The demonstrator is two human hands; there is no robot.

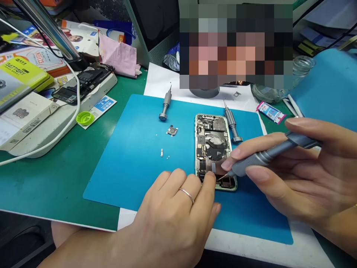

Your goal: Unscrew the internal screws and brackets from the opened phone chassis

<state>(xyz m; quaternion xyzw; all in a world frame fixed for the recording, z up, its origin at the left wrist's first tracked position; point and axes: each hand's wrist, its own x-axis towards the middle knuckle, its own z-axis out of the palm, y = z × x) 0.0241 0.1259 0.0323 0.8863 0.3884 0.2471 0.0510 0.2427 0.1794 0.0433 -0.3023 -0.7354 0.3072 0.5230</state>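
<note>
An opened smartphone (213, 152) lies on a blue work mat (119, 167), its battery, boards and connectors exposed inside a pale green frame. My left hand (178, 208), wearing a ring, holds the phone steady, index fingertip pressed on its lower end and the other fingers curled. Between thumb and fingers, my right hand (295, 167) grips a grey precision screwdriver (262, 158); its thin tip meets the phone's lower end. Two similar screwdrivers stay on the mat, one (231, 123) beside the phone and another (166, 102) farther left. A small metal-and-black part (172, 130) rests left of the phone.
Tiny loose pieces and a small metal bracket (161, 152) dot the mat. At left are another disassembled phone (83, 82), a green cap (85, 118), boxes and a white cable (75, 100). A glass jar (270, 91) and pink-edged packet (271, 112) are behind the mat, right.
</note>
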